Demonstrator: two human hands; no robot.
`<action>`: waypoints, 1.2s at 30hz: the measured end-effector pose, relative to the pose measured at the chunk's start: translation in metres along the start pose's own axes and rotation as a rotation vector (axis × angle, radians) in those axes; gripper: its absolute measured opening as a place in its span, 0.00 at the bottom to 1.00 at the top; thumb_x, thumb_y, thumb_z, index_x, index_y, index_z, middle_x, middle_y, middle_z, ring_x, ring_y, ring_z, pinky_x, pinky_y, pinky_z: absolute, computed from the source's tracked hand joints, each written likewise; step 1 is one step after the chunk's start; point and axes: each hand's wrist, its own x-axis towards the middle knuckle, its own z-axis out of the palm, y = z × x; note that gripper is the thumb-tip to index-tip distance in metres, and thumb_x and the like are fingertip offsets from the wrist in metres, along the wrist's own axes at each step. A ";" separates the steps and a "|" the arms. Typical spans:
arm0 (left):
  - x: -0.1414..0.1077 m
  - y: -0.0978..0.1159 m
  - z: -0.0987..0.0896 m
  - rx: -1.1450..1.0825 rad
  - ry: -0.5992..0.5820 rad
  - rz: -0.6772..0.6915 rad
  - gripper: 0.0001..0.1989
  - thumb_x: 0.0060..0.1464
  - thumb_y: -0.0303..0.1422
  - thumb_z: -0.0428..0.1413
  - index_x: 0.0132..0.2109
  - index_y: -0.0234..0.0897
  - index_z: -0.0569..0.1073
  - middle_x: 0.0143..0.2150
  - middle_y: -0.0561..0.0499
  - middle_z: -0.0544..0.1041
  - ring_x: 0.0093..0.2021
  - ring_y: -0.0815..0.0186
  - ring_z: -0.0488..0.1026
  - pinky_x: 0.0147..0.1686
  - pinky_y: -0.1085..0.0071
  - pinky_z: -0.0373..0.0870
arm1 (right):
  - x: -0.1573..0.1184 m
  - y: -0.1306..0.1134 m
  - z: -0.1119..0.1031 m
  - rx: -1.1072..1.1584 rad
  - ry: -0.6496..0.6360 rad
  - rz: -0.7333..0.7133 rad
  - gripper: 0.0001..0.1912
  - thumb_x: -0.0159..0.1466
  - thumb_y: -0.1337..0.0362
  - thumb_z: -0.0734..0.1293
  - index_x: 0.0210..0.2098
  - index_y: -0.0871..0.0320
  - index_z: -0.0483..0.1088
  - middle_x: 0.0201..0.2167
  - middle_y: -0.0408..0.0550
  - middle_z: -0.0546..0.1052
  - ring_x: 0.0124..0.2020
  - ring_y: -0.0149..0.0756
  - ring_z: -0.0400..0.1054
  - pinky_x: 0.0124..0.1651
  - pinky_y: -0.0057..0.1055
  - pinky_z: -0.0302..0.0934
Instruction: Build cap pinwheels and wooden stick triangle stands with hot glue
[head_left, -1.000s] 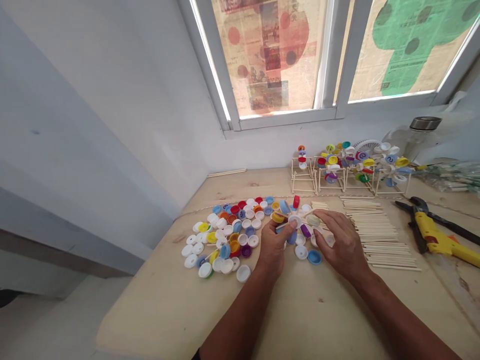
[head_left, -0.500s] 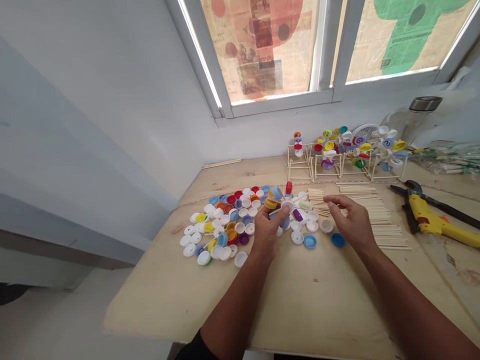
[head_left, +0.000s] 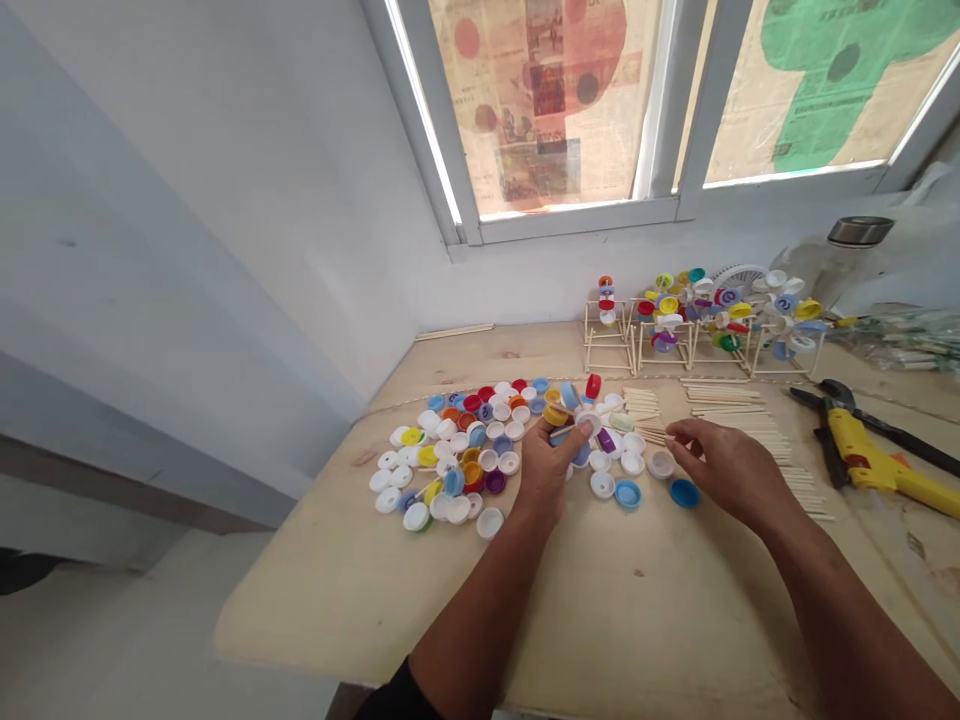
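My left hand (head_left: 546, 468) is closed on a wheel of bottle caps on sticks (head_left: 589, 422), with blue, yellow, red, white and purple caps fanning out from a white centre. At the end of a small pile of short wooden sticks (head_left: 642, 408), my right hand (head_left: 709, 462) has its thumb and fingers pinched together at a stick tip; whether a stick is gripped is too small to tell. Loose bottle caps (head_left: 457, 450) in many colours spread to the left of my left hand. A blue cap (head_left: 685, 493) lies just below my right fingers.
Longer sticks (head_left: 731, 400) lie in bundles at the right. Beyond them are a yellow and black glue gun (head_left: 862, 450) and black-handled pliers (head_left: 900, 428). Stick frames with cap wheels (head_left: 664, 345) stand by the wall, near a glass jar (head_left: 832, 262) and bagged sticks (head_left: 915, 335).
The view has shifted slightly, so the table things appear a little lower and further right. My right hand has lowered a little to the stick ends, its fingers drawn closer together.
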 end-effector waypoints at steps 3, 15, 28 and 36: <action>-0.001 0.002 0.001 0.004 0.015 -0.006 0.19 0.32 0.35 0.69 0.35 0.32 0.77 0.30 0.52 0.77 0.28 0.70 0.71 0.32 0.75 0.66 | -0.007 0.004 -0.002 -0.031 -0.036 -0.003 0.15 0.59 0.55 0.60 0.38 0.52 0.74 0.31 0.46 0.79 0.31 0.38 0.73 0.27 0.29 0.56; -0.003 0.007 0.004 -0.004 0.014 0.004 0.19 0.33 0.35 0.69 0.36 0.32 0.78 0.29 0.51 0.78 0.27 0.70 0.72 0.31 0.75 0.67 | -0.043 0.023 0.025 -0.123 0.006 -0.166 0.12 0.59 0.56 0.61 0.38 0.48 0.74 0.40 0.46 0.77 0.38 0.42 0.72 0.32 0.34 0.62; -0.006 0.010 0.005 0.039 0.002 0.017 0.18 0.33 0.35 0.68 0.35 0.32 0.77 0.29 0.51 0.77 0.26 0.71 0.70 0.30 0.76 0.67 | -0.040 0.020 0.021 -0.063 0.164 -0.249 0.13 0.60 0.57 0.61 0.41 0.52 0.71 0.39 0.49 0.76 0.40 0.42 0.70 0.38 0.36 0.64; -0.009 0.014 0.005 0.112 -0.048 0.030 0.18 0.32 0.34 0.68 0.35 0.33 0.77 0.30 0.51 0.77 0.28 0.69 0.71 0.31 0.74 0.68 | -0.026 -0.006 0.010 -0.029 0.281 -0.385 0.12 0.61 0.59 0.61 0.42 0.54 0.71 0.40 0.50 0.76 0.42 0.43 0.70 0.42 0.38 0.63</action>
